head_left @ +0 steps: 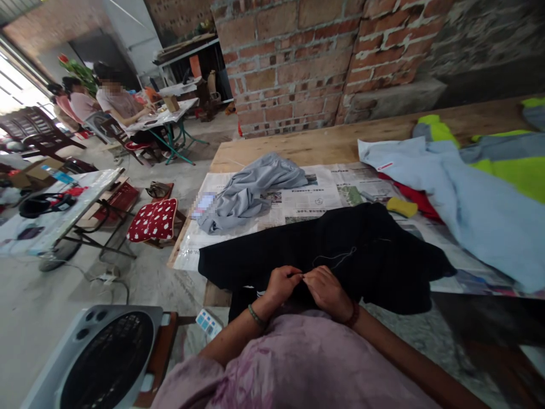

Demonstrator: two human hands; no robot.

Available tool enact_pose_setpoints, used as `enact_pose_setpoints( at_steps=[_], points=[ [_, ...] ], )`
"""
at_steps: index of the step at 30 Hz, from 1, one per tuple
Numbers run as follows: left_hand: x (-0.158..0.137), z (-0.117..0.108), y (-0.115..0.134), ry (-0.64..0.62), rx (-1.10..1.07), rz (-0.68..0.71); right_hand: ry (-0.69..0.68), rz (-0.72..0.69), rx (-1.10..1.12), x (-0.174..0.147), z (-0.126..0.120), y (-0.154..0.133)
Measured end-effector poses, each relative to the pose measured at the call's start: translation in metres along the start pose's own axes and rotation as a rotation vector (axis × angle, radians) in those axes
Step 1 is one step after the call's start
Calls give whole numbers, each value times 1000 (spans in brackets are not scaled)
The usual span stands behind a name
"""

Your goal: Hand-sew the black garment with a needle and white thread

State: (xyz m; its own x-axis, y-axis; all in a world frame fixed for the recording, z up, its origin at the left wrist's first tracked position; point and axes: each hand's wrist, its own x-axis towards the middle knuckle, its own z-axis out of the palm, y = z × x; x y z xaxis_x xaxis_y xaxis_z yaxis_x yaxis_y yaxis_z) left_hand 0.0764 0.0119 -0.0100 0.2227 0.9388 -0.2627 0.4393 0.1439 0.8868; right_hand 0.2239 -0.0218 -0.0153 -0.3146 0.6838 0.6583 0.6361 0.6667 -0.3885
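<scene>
A black garment (272,244) is spread across the near side of the table, partly hanging over its front edge. My left hand (281,285) is closed, its thumb and forefinger pinching a bit of the black cloth. Against it, fingertip to fingertip, my right hand (328,292) is also closed in a pinch on the same fold. A loose white thread (340,258) curls over the garment just beyond my right fingers. Anything small between the fingertips, such as a needle, is too fine to make out.
Newspaper (306,199) covers the wooden table. On it lie a grey garment (255,193), a phone (204,205), a yellow sponge-like piece (401,207) and a light blue garment (477,199). A fan (108,358) and red stool (152,220) stand left; people sit beyond.
</scene>
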Motion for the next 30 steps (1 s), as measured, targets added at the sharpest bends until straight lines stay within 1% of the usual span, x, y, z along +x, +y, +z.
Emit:
enact_pose_setpoints(
  at_steps=[4, 6, 7, 9, 10, 11, 12, 14, 16, 18, 24, 28, 30],
  points=[
    [-1, 4, -1, 36, -14, 34, 22, 76, 81, 2, -1, -1],
    [-1, 4, -1, 47, -29, 54, 65, 173, 160, 2, -1, -1],
    [-1, 3, -1, 35, -49, 56, 86, 245, 202, 1, -1, -1],
    [0, -1, 1, -29, -125, 21, 117, 384, 268, 0, -1, 0],
    [1, -4, 2, -69, -179, -11, 122, 419, 286, -1, -1, 1],
    [2, -8, 3, -105, -238, -41, 121, 418, 291, -1, -1, 1],
    [3, -11, 4, -130, -287, -61, 116, 384, 286, -2, -2, 2],
    [6, -18, 4, -146, -327, -72, 105, 270, 251, -3, -4, 3],
    [8, -22, 2, -159, -286, -68, 98, 172, 201, -4, -6, 2],
    [9, -24, -1, -178, -220, -70, 93, 115, 163, -5, -9, 1],
    [4, -22, -1, -246, -86, 25, 67, 50, 123, -12, -9, 0],
    [1, -19, 2, -225, -55, 82, 77, 29, 92, -16, -8, 1],
    [1, -18, 2, -221, -38, 89, 82, 24, 79, -16, -7, 1]
  ],
)
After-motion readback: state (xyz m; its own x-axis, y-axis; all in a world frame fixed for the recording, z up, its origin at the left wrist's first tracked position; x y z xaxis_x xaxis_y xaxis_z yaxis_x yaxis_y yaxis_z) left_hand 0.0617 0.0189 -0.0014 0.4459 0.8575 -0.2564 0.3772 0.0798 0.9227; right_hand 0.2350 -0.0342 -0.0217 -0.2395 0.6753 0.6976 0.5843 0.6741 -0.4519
